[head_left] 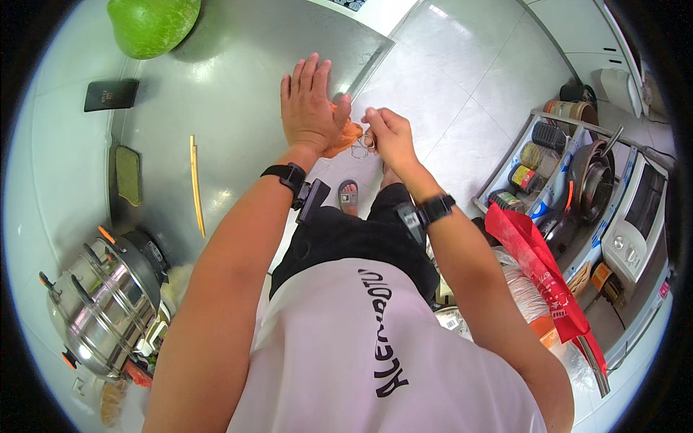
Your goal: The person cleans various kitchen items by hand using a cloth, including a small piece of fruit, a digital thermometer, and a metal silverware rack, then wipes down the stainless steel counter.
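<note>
My left hand (309, 111) lies flat with its fingers spread out on the metal tabletop (243, 97), near the edge. Its palm and thumb rest over a bunched orange cloth (346, 140), part of which hangs at the table's edge. Beside it, my right hand (391, 138) grips a finger loop of metal scissors (361, 147). Only the two loops show; the blades are hidden, apparently under or inside the cloth.
A green pomelo-like fruit (151, 24) sits at the far left. A phone (111, 95), a green sponge (129, 176), wooden chopsticks (197, 187) and a steamer pot (108, 308) are on the left. A shelf rack (536, 116) with jars and pans stands right, near a red bag (541, 270).
</note>
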`<action>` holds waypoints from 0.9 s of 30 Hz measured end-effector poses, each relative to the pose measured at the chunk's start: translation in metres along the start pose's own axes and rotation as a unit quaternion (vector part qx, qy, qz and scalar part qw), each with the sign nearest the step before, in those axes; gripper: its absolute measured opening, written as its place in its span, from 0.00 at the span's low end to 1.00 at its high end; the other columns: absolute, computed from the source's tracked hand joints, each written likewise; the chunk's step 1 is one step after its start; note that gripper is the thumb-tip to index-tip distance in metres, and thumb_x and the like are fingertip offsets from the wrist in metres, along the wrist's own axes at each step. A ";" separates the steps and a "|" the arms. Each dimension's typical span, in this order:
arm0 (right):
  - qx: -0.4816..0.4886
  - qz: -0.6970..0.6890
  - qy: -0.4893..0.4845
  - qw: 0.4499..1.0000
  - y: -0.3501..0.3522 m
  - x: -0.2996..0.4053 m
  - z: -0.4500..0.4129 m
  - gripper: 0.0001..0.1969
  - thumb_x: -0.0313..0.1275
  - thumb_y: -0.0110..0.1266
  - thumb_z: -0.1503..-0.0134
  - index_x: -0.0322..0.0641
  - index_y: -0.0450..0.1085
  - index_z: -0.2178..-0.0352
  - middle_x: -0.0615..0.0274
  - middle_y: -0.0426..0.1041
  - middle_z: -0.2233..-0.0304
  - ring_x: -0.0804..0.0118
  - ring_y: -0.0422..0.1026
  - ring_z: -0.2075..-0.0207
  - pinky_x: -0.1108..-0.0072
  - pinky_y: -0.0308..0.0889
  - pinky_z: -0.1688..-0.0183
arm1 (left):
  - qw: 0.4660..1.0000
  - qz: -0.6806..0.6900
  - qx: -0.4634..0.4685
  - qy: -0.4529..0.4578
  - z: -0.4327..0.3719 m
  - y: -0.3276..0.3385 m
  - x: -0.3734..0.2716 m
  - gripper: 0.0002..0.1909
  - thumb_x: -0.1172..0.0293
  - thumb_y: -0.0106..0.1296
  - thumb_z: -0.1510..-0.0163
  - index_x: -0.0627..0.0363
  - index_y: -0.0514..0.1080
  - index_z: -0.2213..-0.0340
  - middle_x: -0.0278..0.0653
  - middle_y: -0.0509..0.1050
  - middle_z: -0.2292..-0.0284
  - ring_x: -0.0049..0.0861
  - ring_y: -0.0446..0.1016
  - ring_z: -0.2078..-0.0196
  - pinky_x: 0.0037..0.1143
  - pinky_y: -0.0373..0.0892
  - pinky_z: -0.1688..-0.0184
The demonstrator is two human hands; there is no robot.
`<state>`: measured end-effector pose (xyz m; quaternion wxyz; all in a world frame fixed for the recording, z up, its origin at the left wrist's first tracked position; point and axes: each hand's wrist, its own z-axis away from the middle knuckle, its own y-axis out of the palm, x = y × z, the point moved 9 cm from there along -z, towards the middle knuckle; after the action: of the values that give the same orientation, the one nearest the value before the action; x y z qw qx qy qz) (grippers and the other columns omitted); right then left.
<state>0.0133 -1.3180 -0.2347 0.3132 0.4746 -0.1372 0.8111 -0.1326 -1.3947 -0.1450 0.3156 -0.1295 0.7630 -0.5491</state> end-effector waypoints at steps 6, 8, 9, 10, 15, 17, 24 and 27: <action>0.073 0.016 -0.046 0.996 -0.011 0.012 0.026 0.06 0.25 0.61 0.43 0.33 0.73 0.65 0.64 0.76 0.75 0.77 0.71 0.77 0.84 0.65 0.74 | 1.000 0.012 -0.015 0.008 -0.002 0.002 -0.001 0.32 0.50 0.46 0.44 0.53 0.63 0.42 0.42 0.60 0.38 0.43 0.56 0.34 0.45 0.48 0.32; 0.096 0.060 -0.040 0.993 -0.013 0.017 0.011 0.07 0.24 0.61 0.46 0.32 0.73 0.66 0.63 0.76 0.75 0.76 0.72 0.76 0.83 0.67 0.73 | 1.000 0.011 -0.014 0.001 -0.004 0.003 -0.001 0.33 0.50 0.48 0.46 0.54 0.63 0.43 0.41 0.60 0.38 0.42 0.56 0.34 0.44 0.48 0.32; 0.118 0.098 -0.036 0.988 -0.011 0.020 0.003 0.07 0.23 0.61 0.48 0.32 0.74 0.66 0.62 0.77 0.74 0.76 0.72 0.75 0.82 0.68 0.71 | 1.000 0.007 -0.011 -0.002 -0.005 0.004 -0.001 0.33 0.50 0.50 0.47 0.54 0.64 0.44 0.41 0.61 0.38 0.40 0.55 0.34 0.43 0.48 0.32; 0.146 0.188 -0.053 0.970 -0.004 0.033 -0.002 0.11 0.24 0.62 0.53 0.31 0.74 0.66 0.57 0.78 0.72 0.66 0.76 0.72 0.77 0.71 0.67 | 1.000 0.008 -0.014 -0.012 -0.004 0.003 0.002 0.33 0.50 0.50 0.47 0.54 0.64 0.44 0.41 0.61 0.38 0.40 0.55 0.34 0.43 0.48 0.32; 0.189 0.542 -0.086 0.814 0.025 0.087 -0.006 0.17 0.30 0.66 0.57 0.34 0.75 0.65 0.52 0.78 0.66 0.47 0.76 0.63 0.68 0.72 0.60 | 0.999 0.029 -0.005 -0.021 -0.003 -0.002 0.002 0.34 0.51 0.52 0.48 0.55 0.64 0.44 0.42 0.61 0.39 0.39 0.56 0.34 0.44 0.49 0.32; 0.164 0.601 -0.273 0.733 0.041 0.114 0.007 0.22 0.31 0.69 0.61 0.36 0.74 0.62 0.54 0.74 0.63 0.51 0.73 0.58 0.67 0.70 0.58 | 0.998 0.039 -0.014 -0.043 -0.002 -0.007 0.004 0.32 0.53 0.51 0.48 0.54 0.65 0.44 0.42 0.61 0.38 0.41 0.56 0.34 0.44 0.50 0.33; 0.197 0.579 -0.343 0.713 0.054 0.120 0.013 0.19 0.29 0.68 0.62 0.39 0.71 0.66 0.57 0.70 0.64 0.53 0.70 0.57 0.66 0.68 0.57 | 0.997 0.049 0.001 -0.067 0.000 -0.015 0.006 0.32 0.55 0.54 0.50 0.53 0.67 0.45 0.40 0.63 0.39 0.35 0.57 0.34 0.41 0.50 0.31; 0.238 0.556 -0.335 0.723 0.053 0.100 0.014 0.14 0.26 0.64 0.58 0.39 0.72 0.67 0.57 0.73 0.67 0.52 0.73 0.64 0.65 0.71 0.62 | 0.997 0.047 -0.008 -0.068 -0.002 -0.016 0.006 0.32 0.55 0.54 0.51 0.54 0.68 0.45 0.39 0.63 0.39 0.36 0.58 0.35 0.41 0.50 0.31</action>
<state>-0.0463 -1.3281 -0.1376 -0.3832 0.6127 -0.2748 0.6343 -0.1414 -1.4022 -0.1322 0.3912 -0.1329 0.7493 -0.5175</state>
